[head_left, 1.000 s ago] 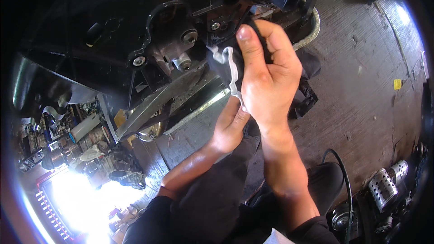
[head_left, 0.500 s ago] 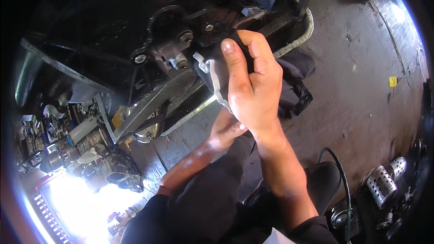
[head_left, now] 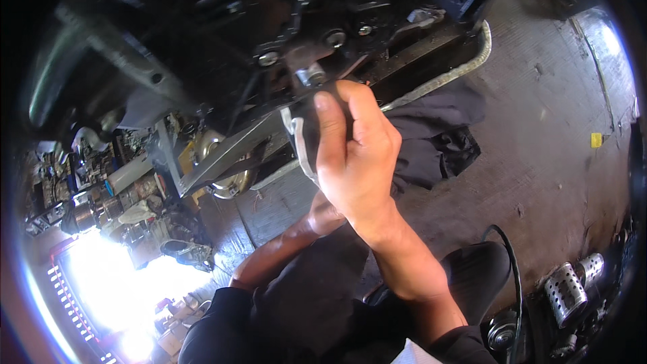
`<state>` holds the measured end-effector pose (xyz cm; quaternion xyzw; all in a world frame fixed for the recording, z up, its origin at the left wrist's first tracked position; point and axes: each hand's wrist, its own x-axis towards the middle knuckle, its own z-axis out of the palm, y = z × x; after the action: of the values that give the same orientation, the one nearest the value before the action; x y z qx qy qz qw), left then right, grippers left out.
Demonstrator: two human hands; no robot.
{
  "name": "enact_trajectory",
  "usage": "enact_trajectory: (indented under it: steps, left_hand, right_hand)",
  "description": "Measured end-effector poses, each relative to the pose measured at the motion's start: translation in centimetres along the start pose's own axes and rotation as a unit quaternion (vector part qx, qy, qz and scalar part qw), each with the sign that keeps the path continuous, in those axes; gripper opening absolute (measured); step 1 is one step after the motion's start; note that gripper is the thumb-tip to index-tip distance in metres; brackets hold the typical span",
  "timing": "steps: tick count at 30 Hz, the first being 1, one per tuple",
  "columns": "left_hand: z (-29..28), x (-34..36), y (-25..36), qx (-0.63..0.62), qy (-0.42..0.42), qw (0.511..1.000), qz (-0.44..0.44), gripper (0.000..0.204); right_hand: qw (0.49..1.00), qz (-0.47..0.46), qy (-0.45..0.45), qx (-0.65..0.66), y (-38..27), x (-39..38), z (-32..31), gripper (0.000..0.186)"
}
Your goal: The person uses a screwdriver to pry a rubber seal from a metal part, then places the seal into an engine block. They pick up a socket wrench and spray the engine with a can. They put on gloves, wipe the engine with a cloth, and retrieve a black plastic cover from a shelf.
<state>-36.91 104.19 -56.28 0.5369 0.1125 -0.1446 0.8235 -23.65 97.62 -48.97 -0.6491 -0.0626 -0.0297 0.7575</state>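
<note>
My right hand (head_left: pixel 360 162) is closed, thumb and fingers pinching a dark flat piece with a pale, kinked edge (head_left: pixel 302 145). Much of that piece is hidden by the hand, so its kind is unclear. It is just below a shiny metal stub (head_left: pixel 310 74) on the underside of a dark machine housing (head_left: pixel 216 61). Near the stub sit a bolt (head_left: pixel 335 39) and another bolt (head_left: pixel 268 59). My left hand (head_left: pixel 327 214) is behind and below the right one, by its wrist; its fingers are out of sight.
A bent metal tube (head_left: pixel 458 67) runs right of my hands, above a dark cloth (head_left: pixel 438 121) on the floor. Jumbled metal parts (head_left: pixel 128 209) fill the left side. At lower right are a perforated metal cylinder (head_left: pixel 566 296) and a dark cable (head_left: pixel 515 269).
The view has shifted, and the housing appears farther right. Against it, my right hand has moved left and down with the dark piece. My left hand is now more hidden.
</note>
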Motion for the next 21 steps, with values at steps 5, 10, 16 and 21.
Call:
enact_trajectory:
  steps: [5,10,16,21]
  left_hand:
    - [-1.7,-3.3,0.8,0.003,0.033,0.999,-0.014,0.087]
    - [-2.2,-6.7,3.3,0.006,0.070,0.998,-0.001,0.088]
    - [0.6,-8.9,7.8,0.018,0.126,0.992,0.018,0.066]
    - [2.9,-9.6,12.1,0.068,0.164,0.984,0.031,0.042]
  right_hand:
    - [0.999,0.041,-0.008,0.029,-2.2,-1.3,1.5,0.008]
    - [0.991,0.103,-0.010,0.085,-4.1,-2.7,3.1,0.007]
    - [0.938,0.264,-0.021,0.225,-6.4,-2.4,3.2,0.012]
    - [0.882,0.322,-0.028,0.343,-8.8,-2.4,4.0,0.012]
